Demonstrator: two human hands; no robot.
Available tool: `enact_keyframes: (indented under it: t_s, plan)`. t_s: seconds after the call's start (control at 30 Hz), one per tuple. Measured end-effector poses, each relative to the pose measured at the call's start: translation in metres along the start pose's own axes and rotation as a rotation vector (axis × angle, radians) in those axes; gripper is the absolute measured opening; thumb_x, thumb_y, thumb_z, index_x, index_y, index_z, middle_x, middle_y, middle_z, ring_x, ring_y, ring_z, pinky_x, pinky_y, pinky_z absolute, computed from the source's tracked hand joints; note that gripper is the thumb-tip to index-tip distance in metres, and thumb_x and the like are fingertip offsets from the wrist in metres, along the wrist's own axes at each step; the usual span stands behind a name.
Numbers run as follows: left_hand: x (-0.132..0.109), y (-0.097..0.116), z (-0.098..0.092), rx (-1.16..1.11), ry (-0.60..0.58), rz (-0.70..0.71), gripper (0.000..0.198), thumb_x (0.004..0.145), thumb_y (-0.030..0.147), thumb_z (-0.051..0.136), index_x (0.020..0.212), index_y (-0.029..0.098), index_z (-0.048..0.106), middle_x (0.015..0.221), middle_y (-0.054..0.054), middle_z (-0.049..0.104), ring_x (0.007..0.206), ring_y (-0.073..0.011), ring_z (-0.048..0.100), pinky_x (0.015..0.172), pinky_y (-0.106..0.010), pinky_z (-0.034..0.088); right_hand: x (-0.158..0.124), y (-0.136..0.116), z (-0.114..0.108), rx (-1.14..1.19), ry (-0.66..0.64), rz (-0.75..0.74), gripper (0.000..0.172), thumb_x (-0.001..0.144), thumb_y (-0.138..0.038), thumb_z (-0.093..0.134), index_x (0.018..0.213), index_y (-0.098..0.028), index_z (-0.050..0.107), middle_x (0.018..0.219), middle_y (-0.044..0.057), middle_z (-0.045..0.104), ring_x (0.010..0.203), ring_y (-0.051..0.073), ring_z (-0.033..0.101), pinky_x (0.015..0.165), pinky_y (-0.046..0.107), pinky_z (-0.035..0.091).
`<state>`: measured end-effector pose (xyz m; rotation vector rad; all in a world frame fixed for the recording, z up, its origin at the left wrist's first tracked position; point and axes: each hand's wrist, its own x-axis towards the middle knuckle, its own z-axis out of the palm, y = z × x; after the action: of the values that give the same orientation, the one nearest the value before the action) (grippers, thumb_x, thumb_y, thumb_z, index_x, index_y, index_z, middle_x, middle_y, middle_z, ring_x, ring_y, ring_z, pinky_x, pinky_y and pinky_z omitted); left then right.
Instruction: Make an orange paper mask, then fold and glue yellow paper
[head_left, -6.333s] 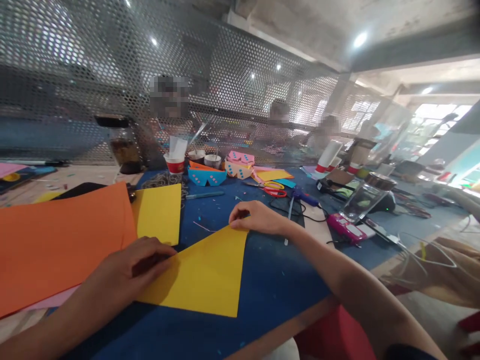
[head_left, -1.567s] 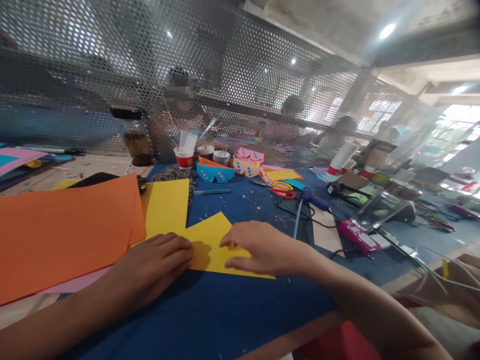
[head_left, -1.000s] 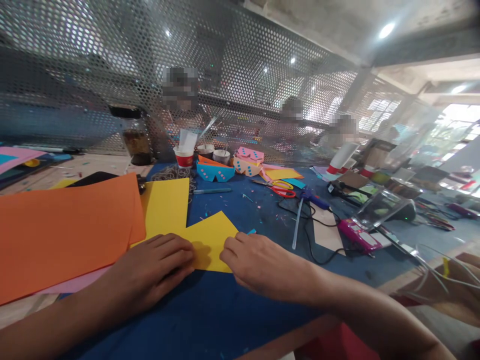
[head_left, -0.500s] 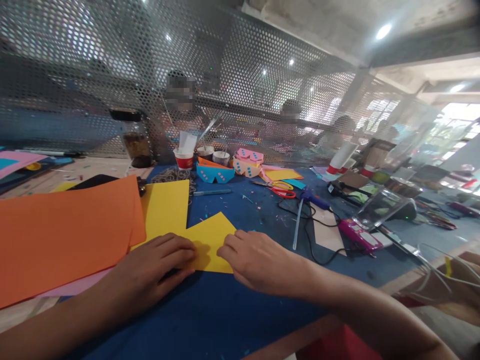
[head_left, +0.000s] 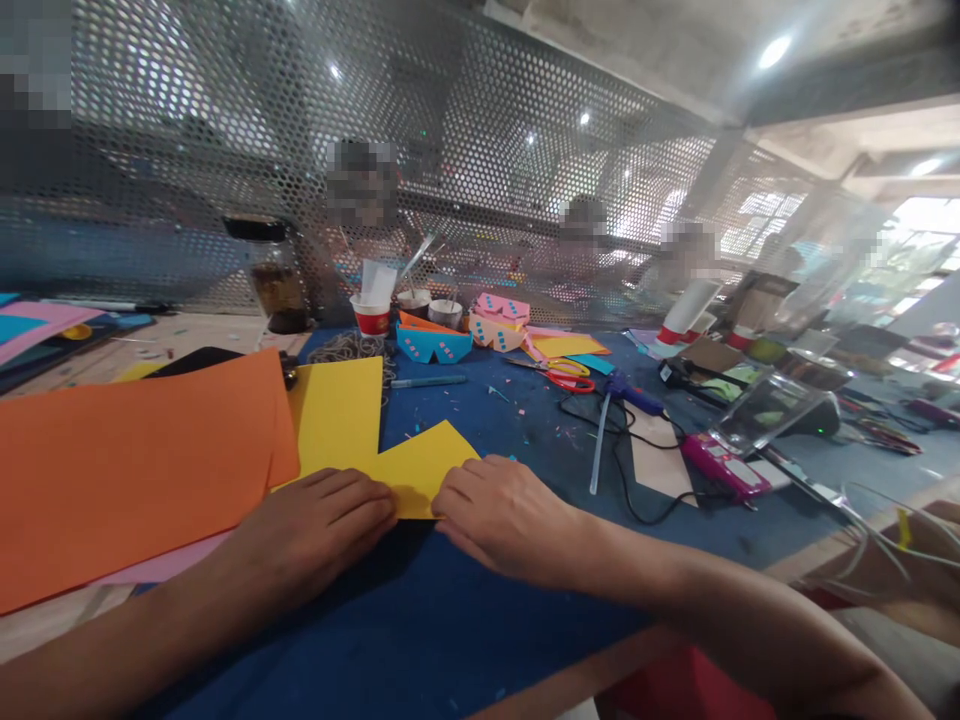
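Note:
A piece of yellow paper (head_left: pixel 424 470) lies on the blue table surface between my hands, its near edge straight and its top coming to a point. My left hand (head_left: pixel 334 515) is closed on the left end of this paper, fingers together. At the right end, my right hand (head_left: pixel 499 510) grips the near edge with bent fingers. The thumbs are partly hidden. Left of the paper lie a larger yellow sheet (head_left: pixel 341 410) and big orange sheets (head_left: pixel 142 460), beside my left forearm.
Paper glasses (head_left: pixel 433 342), scissors (head_left: pixel 559 372), a pen (head_left: pixel 429 382) and a red-white cup (head_left: pixel 372 315) stand or lie beyond. To the right are a blue glue gun (head_left: pixel 634 395) with cables and a magenta device (head_left: pixel 724 468). A jar (head_left: pixel 279 285) stands at a perforated screen.
The yellow paper's near edge has moved up and looks folded, so less of the paper shows. My right hand has tipped over that edge; my left fingers lie closer together.

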<state>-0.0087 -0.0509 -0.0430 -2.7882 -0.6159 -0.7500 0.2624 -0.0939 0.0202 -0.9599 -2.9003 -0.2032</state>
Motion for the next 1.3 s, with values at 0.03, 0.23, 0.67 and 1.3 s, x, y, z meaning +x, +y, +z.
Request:
enact_keyframes:
  t_s: [0.03, 0.23, 0.67, 1.3]
  plan:
    - [0.002, 0.001, -0.001, -0.007, -0.001, -0.005, 0.018, 0.103, 0.025, 0.054, 0.103, 0.022, 0.072, 0.102, -0.005, 0.079, 0.089, -0.0202, 0.072, 0.079, -0.032, 0.054, 0.0, 0.001, 0.0, 0.002, -0.001, 0.009, 0.019, 0.108, -0.027, 0.046, 0.102, -0.016, 0.061, 0.102, 0.006, 0.068, 0.091, 0.021, 0.062, 0.076, 0.035, 0.046]
    - [0.004, 0.005, -0.007, -0.092, -0.043, -0.025, 0.011, 0.102, 0.023, 0.058, 0.1, 0.022, 0.068, 0.1, -0.003, 0.076, 0.089, -0.0178, 0.07, 0.078, -0.03, 0.051, -0.002, 0.009, -0.004, 0.121, -0.035, 0.065, 0.014, 0.105, -0.029, 0.054, 0.102, -0.018, 0.063, 0.105, 0.006, 0.069, 0.096, 0.02, 0.063, 0.079, 0.03, 0.045]
    - [0.005, 0.013, -0.013, -0.152, -0.061, -0.143, 0.028, 0.106, 0.033, 0.05, 0.092, 0.023, 0.071, 0.091, -0.001, 0.076, 0.081, -0.017, 0.069, 0.072, -0.03, 0.049, -0.021, 0.017, 0.005, 0.434, 0.057, 0.199, 0.011, 0.098, -0.028, 0.069, 0.092, -0.018, 0.068, 0.097, 0.003, 0.07, 0.095, 0.018, 0.064, 0.084, 0.028, 0.046]
    - [0.001, 0.013, -0.016, -0.338, -0.297, -0.668, 0.045, 0.093, 0.068, 0.053, 0.082, 0.028, 0.07, 0.086, -0.003, 0.07, 0.083, -0.0246, 0.065, 0.068, -0.034, 0.05, -0.041, 0.018, 0.018, 0.561, 0.158, 0.416, 0.008, 0.096, -0.023, 0.071, 0.09, -0.02, 0.068, 0.096, 0.002, 0.066, 0.097, 0.017, 0.061, 0.087, 0.03, 0.046]
